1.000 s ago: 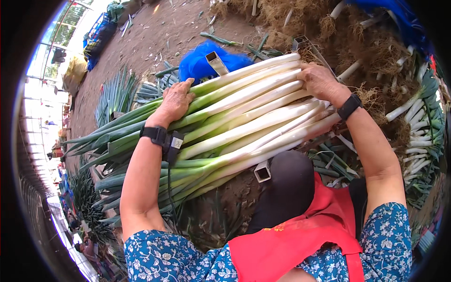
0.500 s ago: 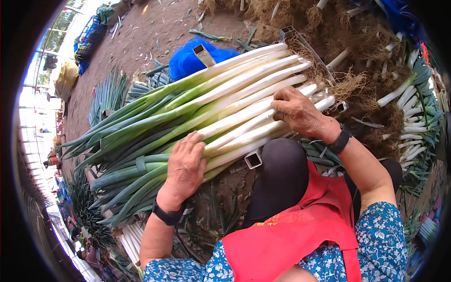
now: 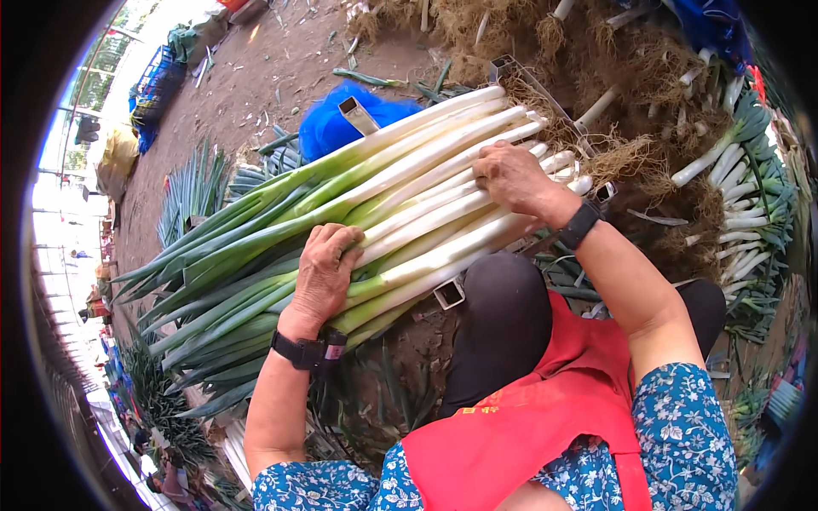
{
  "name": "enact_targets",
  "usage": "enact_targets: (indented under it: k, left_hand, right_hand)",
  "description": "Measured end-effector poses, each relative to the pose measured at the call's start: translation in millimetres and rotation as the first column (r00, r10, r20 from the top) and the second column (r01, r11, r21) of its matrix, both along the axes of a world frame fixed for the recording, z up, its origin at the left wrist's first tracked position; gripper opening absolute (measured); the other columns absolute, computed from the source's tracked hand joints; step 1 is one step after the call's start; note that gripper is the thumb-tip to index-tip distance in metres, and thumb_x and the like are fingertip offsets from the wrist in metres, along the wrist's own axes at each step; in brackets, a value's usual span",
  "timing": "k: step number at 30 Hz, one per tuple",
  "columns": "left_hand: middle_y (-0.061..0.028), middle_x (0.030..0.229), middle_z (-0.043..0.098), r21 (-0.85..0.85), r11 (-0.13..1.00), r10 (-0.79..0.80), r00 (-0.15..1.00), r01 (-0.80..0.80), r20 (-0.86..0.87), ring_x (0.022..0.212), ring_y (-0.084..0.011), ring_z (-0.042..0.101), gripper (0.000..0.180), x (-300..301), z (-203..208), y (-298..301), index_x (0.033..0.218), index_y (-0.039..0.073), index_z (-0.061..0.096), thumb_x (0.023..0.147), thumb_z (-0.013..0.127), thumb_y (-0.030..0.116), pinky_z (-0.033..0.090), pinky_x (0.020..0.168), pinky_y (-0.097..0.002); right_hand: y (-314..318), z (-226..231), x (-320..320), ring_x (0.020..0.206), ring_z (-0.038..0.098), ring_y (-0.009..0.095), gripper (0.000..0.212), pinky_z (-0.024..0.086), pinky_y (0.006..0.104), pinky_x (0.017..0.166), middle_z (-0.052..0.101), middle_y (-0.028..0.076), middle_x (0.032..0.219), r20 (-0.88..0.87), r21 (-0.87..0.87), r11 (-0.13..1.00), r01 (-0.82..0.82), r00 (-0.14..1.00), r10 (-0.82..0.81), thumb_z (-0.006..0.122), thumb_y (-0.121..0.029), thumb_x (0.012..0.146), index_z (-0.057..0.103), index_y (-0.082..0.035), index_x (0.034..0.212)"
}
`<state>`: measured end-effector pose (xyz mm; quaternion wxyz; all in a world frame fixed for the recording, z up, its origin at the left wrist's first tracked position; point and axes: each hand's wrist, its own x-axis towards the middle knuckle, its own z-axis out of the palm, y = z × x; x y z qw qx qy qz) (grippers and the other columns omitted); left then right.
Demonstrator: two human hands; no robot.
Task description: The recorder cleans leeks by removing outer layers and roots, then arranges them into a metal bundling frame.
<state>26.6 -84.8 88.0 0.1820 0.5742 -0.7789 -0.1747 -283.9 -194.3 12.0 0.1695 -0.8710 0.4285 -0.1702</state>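
Note:
A wide bundle of long green onions (image 3: pixel 426 204) lies across a metal frame in front of me, white stalks to the right and green leaves fanning left. My left hand (image 3: pixel 325 266) is closed, fingers curled round a stalk where white turns green. Farther up the white part, near the trimmed ends, my right hand (image 3: pixel 518 180) has its fingers bent down and closed on a stalk. Its fingertips are partly hidden among the onions. Each wrist wears a black band.
Square metal tube ends (image 3: pixel 449 295) stick up at the bundle's near side and far side. Blue netting (image 3: pixel 341 119) sits behind it. Cut roots (image 3: pixel 588 72) pile up at the far right, with more green onions (image 3: pixel 745 226) stacked beyond my right arm. My knee (image 3: pixel 503 311) is close to the frame.
Both hands have shifted slightly left and away from me across the stalks. My left fingers have curled in more. The near stalks have moved a little, and the whole view has swung slightly.

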Motion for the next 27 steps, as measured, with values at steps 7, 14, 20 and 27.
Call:
enact_targets:
  k: [7, 14, 20, 27]
  left_hand:
    - [-0.0158, 0.084, 0.054, -0.129, 0.979, -0.121, 0.957, 0.159, 0.263, 0.083, -0.0375, 0.052, 0.007, -7.9, -30.5, -32.8, 0.075, 0.007, 0.056, 0.081, 0.054, 0.006, 0.043, 0.072, -0.0481]
    - [-0.0177, 0.086, 0.053, -0.095, 0.976, -0.148, 0.918, 0.195, 0.368, 0.084, -0.0382, 0.053, 0.009, 16.6, -24.7, -10.8, 0.082, 0.002, 0.057, 0.088, 0.051, 0.006, 0.043, 0.077, -0.0470]
    - [-0.0193, 0.105, 0.067, 0.105, 0.959, -0.255, 0.645, 0.263, 0.720, 0.099, -0.0337, 0.063, 0.022, 61.9, -52.0, -73.2, 0.107, 0.001, 0.067, 0.092, 0.058, 0.016, 0.050, 0.089, -0.0421]
    - [-0.0158, 0.108, 0.068, 0.229, 0.970, -0.165, 0.904, 0.077, 0.394, 0.091, -0.0312, 0.065, 0.029, -125.3, 45.4, -60.6, 0.115, 0.003, 0.067, 0.096, 0.061, 0.024, 0.053, 0.082, -0.0405]
  right_hand:
    - [-28.6, -38.1, 16.2, 0.087, 0.069, 0.035, 0.013, 0.055, 0.0454, 0.075, 0.070, 0.017, 0.088, -0.221, 0.010, 0.995, 0.102, 0.970, -0.097, 0.063, -0.007, 0.073, 0.072, -0.008, 0.082]
    - [32.2, 47.7, -0.2, 0.079, 0.067, 0.034, 0.015, 0.053, 0.0453, 0.071, 0.066, 0.016, 0.077, 0.133, -0.001, 1.000, -0.021, 0.991, 0.021, 0.065, -0.008, 0.070, 0.071, -0.006, 0.084]
    - [149.6, 207.1, -282.4, 0.059, 0.059, 0.020, 0.014, 0.048, 0.0368, 0.057, 0.061, 0.007, 0.072, 0.327, -0.329, 0.918, 0.220, 0.939, -0.108, 0.063, -0.017, 0.086, 0.064, -0.004, 0.094]
    - [408.4, 140.5, -553.5, 0.072, 0.063, 0.011, 0.024, 0.050, 0.0277, 0.062, 0.068, 0.004, 0.083, 0.557, 0.300, 0.283, 0.911, 0.073, -0.827, 0.067, -0.022, 0.091, 0.071, -0.003, 0.104]
